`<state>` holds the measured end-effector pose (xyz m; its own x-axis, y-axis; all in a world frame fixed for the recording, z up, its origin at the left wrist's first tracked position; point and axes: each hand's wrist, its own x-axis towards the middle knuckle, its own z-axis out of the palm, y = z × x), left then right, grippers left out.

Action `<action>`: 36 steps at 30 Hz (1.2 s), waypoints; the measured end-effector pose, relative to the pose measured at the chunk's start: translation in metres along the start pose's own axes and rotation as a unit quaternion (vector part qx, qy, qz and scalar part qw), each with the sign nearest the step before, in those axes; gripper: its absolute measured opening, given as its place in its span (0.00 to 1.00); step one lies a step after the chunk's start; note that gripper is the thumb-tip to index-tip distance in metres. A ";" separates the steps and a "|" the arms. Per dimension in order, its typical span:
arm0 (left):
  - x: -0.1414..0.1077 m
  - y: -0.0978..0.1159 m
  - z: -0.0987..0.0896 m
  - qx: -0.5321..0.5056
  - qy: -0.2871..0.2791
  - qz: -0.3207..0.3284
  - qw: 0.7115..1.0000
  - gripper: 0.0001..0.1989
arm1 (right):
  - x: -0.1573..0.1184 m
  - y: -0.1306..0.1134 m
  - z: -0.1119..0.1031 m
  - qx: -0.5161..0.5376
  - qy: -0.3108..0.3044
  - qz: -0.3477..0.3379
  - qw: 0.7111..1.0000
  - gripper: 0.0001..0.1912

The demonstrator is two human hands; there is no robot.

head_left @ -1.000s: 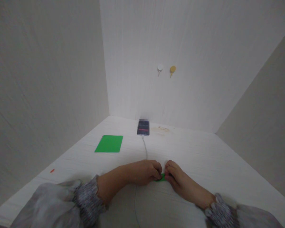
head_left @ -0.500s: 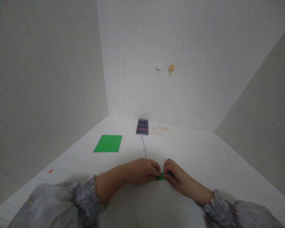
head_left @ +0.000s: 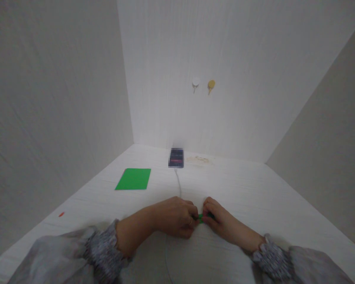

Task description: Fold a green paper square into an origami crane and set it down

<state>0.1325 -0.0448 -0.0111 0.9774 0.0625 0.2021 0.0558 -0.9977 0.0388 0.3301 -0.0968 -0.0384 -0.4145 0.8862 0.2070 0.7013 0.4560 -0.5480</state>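
Note:
Between my two hands is a small piece of folded green paper, mostly covered by my fingers. My left hand pinches its left end, with the fingers curled down over it. From the other side, my right hand grips the paper between thumb and fingers. Both hands are low over the white table, and their fingertips nearly meet. The fold's shape is hidden. A flat green sheet of paper lies apart, beyond my left forearm.
A phone-like dark device, its screen blurred, leans at the back wall. Its white cable runs under my left arm toward me. A small red scrap lies at left. White and yellow hooks are on the wall.
My left hand has rolled over, its fingers curling further round the paper's end, so less green shows. My right hand keeps its grip. The whole view has shifted slightly.

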 end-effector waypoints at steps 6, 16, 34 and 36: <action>0.005 0.003 0.003 0.035 0.011 0.010 0.999 0.08 | 0.001 -0.002 0.000 -0.020 0.002 0.001 1.000 0.05; 0.004 0.003 0.000 0.006 0.020 0.008 1.000 0.07 | -0.004 -0.008 0.005 -0.068 0.011 0.007 0.998 0.06; 0.006 0.004 0.002 0.022 0.011 0.000 1.000 0.06 | -0.004 0.006 0.018 -0.092 0.038 0.002 0.995 0.07; 0.007 0.003 0.005 0.029 0.014 -0.003 0.999 0.06 | -0.004 0.008 0.019 -0.093 0.040 0.009 0.995 0.07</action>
<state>0.1401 -0.0477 -0.0144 0.9711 0.0690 0.2284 0.0745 -0.9971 -0.0158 0.3258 -0.0979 -0.0593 -0.3587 0.8946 0.2665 0.8061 0.4408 -0.3948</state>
